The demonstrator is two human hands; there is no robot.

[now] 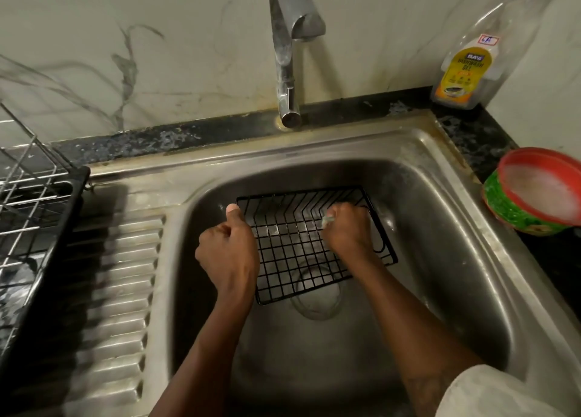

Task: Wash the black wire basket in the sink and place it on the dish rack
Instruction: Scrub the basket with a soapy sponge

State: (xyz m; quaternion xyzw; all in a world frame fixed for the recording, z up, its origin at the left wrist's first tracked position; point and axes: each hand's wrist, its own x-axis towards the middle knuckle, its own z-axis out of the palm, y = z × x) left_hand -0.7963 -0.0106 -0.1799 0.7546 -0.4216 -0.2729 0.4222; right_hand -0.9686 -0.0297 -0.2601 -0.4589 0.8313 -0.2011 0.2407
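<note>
The black wire basket [292, 253] lies tilted inside the steel sink [440, 228], above the drain. My left hand [228, 253] grips the basket's left rim, thumb up along the wire. My right hand [349, 231] is inside the basket near its right wall, closed around a small pale scrubber [328, 221] that peeks out between the fingers. The dish rack [28, 215], chrome wire on a black tray, stands at the left edge of view.
The faucet [287, 54] rises behind the sink with no water running. A dishwash gel bottle [465, 70] stands at the back right corner. A green and red bowl [534, 193] of soapy water sits on the right counter. A ribbed drainboard [122, 290] lies between sink and rack.
</note>
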